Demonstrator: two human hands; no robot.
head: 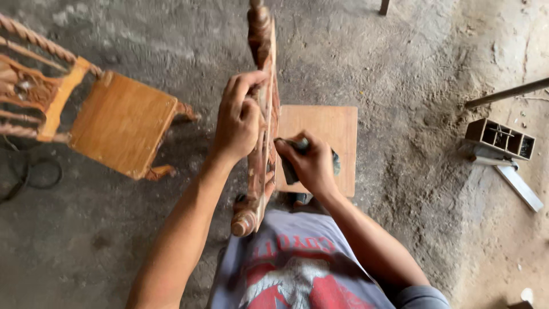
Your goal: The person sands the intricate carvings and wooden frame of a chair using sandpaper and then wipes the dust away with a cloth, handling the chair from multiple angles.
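The person's left hand [239, 117] has its grip closed around the edge of a carved reddish-brown wooden chair back [262, 123], which stands on edge and runs away from the body, its turned post end [245, 222] pointing back toward the person's grey printed shirt [297, 269]. Just to the right of that grip, the right hand [309, 163] is clenched on a dark sanding pad [290, 166] and presses it against the side of the carved piece. Beyond and beneath the right hand sits a square plain wooden seat board [329, 129] on the dusty concrete floor [389, 68]. Well off to the left of the left hand lies a small tan wooden chair [123, 129] with twisted rails, tipped on its side. Far to the right of the right hand rests a short piece of hollow metal section [500, 138].
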